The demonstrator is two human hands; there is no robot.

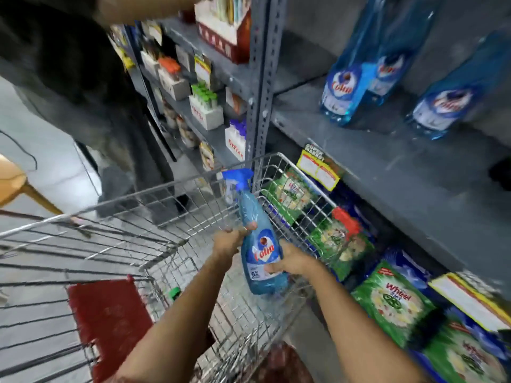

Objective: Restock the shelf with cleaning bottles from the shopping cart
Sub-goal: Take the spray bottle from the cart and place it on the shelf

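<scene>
A blue spray bottle (255, 239) of glass cleaner, with a blue trigger head and a white-and-red label, is held above the wire shopping cart (154, 194). My left hand (231, 239) grips its neck from the left. My right hand (293, 261) wraps the lower body from the right. The bottle tilts slightly, head pointing away from me. On the grey metal shelf (373, 161) at the upper right stand three matching blue bottles (345, 89), leaning.
Another person in dark clothes (69, 78) stands at the left and reaches up to the neighbouring shelves. Green detergent packs (392, 299) fill the lower shelf at the right. A red child-seat flap (107, 322) sits in the cart. A perforated upright post (261, 78) divides the shelf bays.
</scene>
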